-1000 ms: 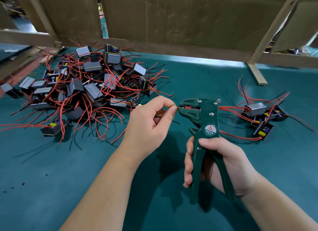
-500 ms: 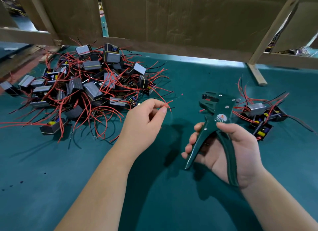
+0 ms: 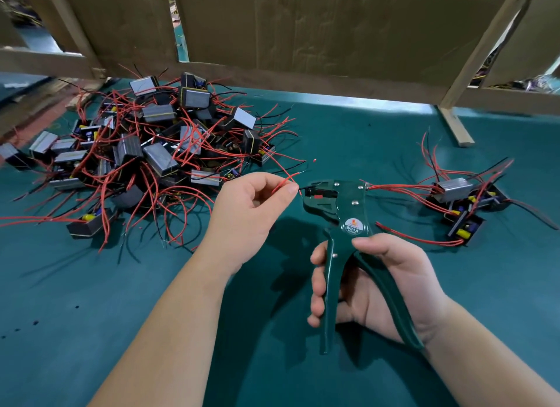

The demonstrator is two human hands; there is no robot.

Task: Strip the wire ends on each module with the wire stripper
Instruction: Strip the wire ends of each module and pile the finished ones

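On green mat, L hand pinching red wire at stripper mouth, R hand clamped round handles

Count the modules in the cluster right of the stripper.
3 visible: a silver-topped module at its left, a black module at far right, a module showing a yellow part nearest. Others may be hidden.

Dark-green painted metal wire stripper, semi-gloss; teal matt felt-like table cover; brown corrugated cardboard backing; raw wood struts.
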